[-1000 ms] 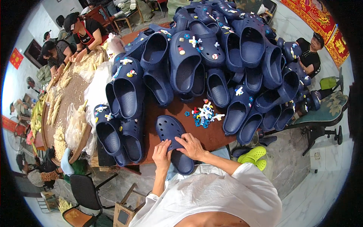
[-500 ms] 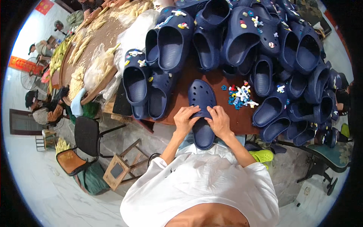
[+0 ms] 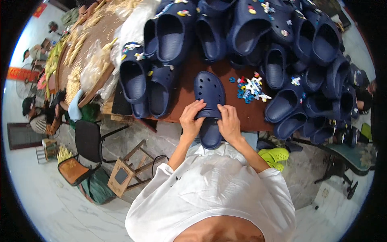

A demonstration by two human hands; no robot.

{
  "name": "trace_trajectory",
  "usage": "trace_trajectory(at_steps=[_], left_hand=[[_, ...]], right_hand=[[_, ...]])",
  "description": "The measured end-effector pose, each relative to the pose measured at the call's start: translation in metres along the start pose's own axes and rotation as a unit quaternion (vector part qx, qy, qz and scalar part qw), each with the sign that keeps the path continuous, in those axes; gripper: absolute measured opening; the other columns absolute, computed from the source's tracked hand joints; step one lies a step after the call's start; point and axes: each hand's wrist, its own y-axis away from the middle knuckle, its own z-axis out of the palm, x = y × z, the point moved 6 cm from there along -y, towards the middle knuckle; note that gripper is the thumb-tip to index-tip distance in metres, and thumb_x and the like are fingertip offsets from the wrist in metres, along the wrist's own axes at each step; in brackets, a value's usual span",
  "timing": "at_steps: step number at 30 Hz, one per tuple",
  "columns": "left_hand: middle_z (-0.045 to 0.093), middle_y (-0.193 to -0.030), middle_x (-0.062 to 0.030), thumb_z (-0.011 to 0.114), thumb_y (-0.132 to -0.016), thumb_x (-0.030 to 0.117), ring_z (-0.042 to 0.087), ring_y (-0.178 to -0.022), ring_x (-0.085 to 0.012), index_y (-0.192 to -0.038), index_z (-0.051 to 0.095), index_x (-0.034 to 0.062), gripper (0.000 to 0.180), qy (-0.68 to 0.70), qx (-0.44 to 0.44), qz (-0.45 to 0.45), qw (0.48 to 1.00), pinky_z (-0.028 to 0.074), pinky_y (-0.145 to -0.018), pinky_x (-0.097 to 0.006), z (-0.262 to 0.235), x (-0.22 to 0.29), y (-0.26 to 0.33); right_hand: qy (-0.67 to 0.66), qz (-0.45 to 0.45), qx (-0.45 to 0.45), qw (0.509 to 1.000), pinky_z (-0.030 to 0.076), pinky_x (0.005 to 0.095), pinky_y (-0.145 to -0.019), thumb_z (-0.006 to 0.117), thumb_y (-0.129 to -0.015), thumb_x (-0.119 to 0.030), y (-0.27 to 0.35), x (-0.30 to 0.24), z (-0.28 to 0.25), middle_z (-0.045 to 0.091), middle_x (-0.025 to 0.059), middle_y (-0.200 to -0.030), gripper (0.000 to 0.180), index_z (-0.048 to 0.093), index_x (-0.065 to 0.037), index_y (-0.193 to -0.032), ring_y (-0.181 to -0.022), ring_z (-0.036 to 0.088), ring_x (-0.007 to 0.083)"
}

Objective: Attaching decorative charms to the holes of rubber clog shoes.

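Observation:
A navy clog (image 3: 209, 90) with round holes in its toe lies at the table's near edge, toe pointing away and heel toward my body. No charm shows on its upper. My left hand (image 3: 192, 119) grips its left side by the strap, fingers bent over the edge. On the opposite side my right hand (image 3: 229, 124) holds the clog with curled fingers. To the right of the clog, a small pile of blue, white, red and yellow shoe charms (image 3: 250, 89) rests on the brown table (image 3: 181, 101).
Stacked navy clogs (image 3: 171, 38), several with charms, fill the table's far side and right. At left stands a round tray (image 3: 90, 90) of corn kernels and cobs. A black chair (image 3: 87, 137), a wooden stool (image 3: 120, 177) and lime clogs (image 3: 274, 156) are below. Other people sit farther left.
The whole view has shifted slightly, so the table's things appear higher and farther left. My hands are a little farther apart on the clog, the right one now at its side.

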Motion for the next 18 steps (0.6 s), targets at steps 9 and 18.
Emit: trace_trajectory(at_steps=[9, 18], left_hand=[[0.067, -0.122, -0.0169, 0.065, -0.067, -0.006, 0.061, -0.118, -0.034, -0.11, 0.071, 0.0034, 0.044, 0.016, -0.049, -0.011, 0.999, 0.046, -0.102, -0.041, 0.013, 0.015, -0.002], [0.059, -0.132, -0.0171, 0.068, -0.076, -0.001, 0.051, -0.125, -0.0328, -0.12, 0.065, 0.0027, 0.044, -0.066, -0.015, -0.022, 0.997, 0.039, -0.107, -0.042, -0.001, 0.028, 0.003]], right_hand=[[-0.021, 0.03, 0.036, 0.999, 0.044, 0.0473, -0.096, 0.071, -0.079, -0.012, 0.03, -0.001, -0.005, 0.048, 0.0208, -0.124, 0.067, 0.044, -0.001, -0.139, -0.11, 0.049, 0.0406], [-0.152, 0.117, 0.145, 0.971, 0.05, 0.0374, -0.085, 0.061, -0.095, -0.022, -0.001, 0.074, -0.089, 0.052, 0.0187, -0.12, 0.045, 0.047, 0.0, -0.132, -0.105, 0.057, 0.0294]])
